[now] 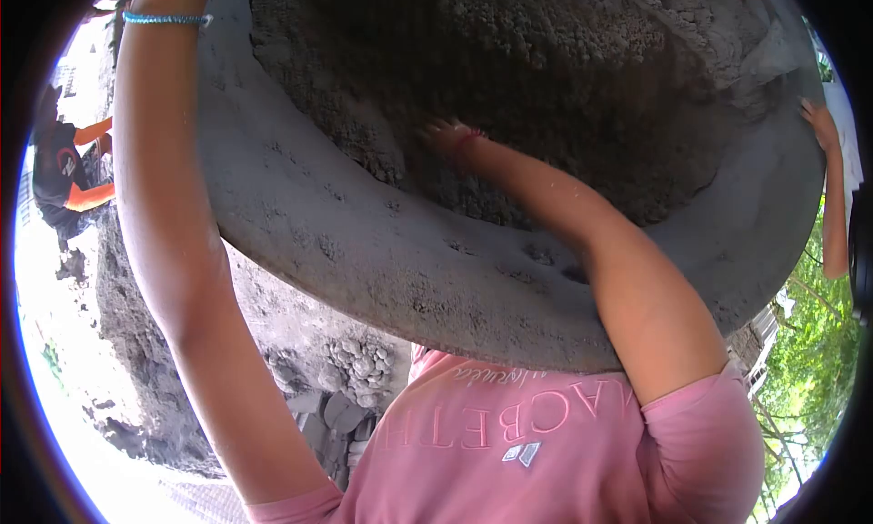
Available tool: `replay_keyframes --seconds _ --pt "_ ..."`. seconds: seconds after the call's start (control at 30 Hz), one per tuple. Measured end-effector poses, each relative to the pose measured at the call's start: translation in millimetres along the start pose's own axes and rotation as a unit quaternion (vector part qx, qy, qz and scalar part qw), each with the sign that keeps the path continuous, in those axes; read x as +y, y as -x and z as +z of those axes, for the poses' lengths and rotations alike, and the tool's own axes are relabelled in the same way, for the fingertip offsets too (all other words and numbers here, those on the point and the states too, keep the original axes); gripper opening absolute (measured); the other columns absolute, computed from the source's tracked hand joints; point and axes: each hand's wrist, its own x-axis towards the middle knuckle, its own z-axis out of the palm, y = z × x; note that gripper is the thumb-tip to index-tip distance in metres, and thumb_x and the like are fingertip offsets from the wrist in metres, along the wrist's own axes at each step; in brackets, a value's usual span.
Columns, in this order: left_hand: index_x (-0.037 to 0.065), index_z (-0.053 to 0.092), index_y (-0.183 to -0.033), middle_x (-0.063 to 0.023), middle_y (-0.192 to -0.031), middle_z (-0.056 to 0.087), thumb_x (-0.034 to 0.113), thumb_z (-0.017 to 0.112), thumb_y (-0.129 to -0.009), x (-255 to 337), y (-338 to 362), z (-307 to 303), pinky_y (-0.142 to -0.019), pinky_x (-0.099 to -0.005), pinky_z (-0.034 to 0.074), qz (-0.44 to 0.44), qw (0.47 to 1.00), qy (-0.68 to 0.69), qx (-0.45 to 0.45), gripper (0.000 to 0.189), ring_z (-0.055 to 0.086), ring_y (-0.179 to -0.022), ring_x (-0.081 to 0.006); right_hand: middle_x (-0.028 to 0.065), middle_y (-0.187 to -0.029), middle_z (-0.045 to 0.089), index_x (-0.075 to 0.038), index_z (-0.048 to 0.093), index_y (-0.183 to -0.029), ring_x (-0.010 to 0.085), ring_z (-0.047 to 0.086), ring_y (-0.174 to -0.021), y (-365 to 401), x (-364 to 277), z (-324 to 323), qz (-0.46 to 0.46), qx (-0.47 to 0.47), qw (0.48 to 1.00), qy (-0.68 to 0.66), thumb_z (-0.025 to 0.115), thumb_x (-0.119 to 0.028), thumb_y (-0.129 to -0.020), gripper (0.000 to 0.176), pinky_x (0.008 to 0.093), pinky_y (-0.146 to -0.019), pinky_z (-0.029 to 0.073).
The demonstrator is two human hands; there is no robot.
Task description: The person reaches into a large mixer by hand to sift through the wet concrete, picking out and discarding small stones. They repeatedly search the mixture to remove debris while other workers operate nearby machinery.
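A large round grey pan (364,269) with a broad rim fills the upper view, and dark, crumbly, wet-looking material (564,79) lies in its hollow. My right hand (446,135), with a red band at the wrist, is over the material near the hollow's left side. Its fingers look spread, slightly blurred, with nothing visible between them. My left arm reaches up along the pan's left side, a blue beaded bracelet (168,19) at its wrist. The left hand itself is cut off by the top edge.
Another person's hand (820,124) rests at the pan's right rim. A person in a dark shirt with orange sleeves (68,165) is at the far left. Rounded grey lumps (359,369) lie on the ground below the pan. Green foliage (818,342) shows at the right.
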Motion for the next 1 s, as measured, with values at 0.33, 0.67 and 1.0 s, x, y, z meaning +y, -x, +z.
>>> replay_keyframes --seconds 0.33,0.67,1.0 --pt "0.005 0.048 -0.122 -0.0107 -0.101 0.06 0.041 0.052 -0.085 -36.9 -23.0 15.7 -0.073 -0.0274 0.045 0.063 0.996 0.058 0.038 0.051 0.057 -0.088 -0.0184 0.0157 -0.117 0.048 -0.009 0.048 -0.117 0.0302 0.048 -0.11 15.6 34.4 29.2 -0.038 -0.018 0.999 0.019 0.066 -0.013 -0.065 0.055 0.0422 -0.087 0.043" --pt "0.007 0.049 -0.122 -0.0121 -0.106 0.059 0.046 0.049 -0.085 -47.1 -25.2 23.9 -0.075 -0.0291 0.045 0.067 0.995 0.052 0.043 0.054 0.057 -0.09 -0.019 0.023 -0.109 0.053 0.0 0.051 -0.108 0.0332 0.053 -0.102 170.3 132.8 -31.1 0.108 0.036 0.973 -0.203 0.058 -0.023 -0.071 0.045 0.0382 -0.085 0.044" --pt "0.011 0.046 -0.125 -0.01 -0.105 0.059 0.047 0.048 -0.084 -45.1 -33.8 16.8 -0.078 -0.0328 0.045 0.011 0.999 0.032 -0.026 0.055 0.057 -0.084 -0.0179 0.0131 -0.096 0.062 -0.002 0.051 -0.11 0.024 0.06 -0.092 354.9 69.6 -38.6 0.187 -0.121 0.889 -0.399 0.048 -0.02 -0.084 0.031 0.0347 -0.084 0.044"
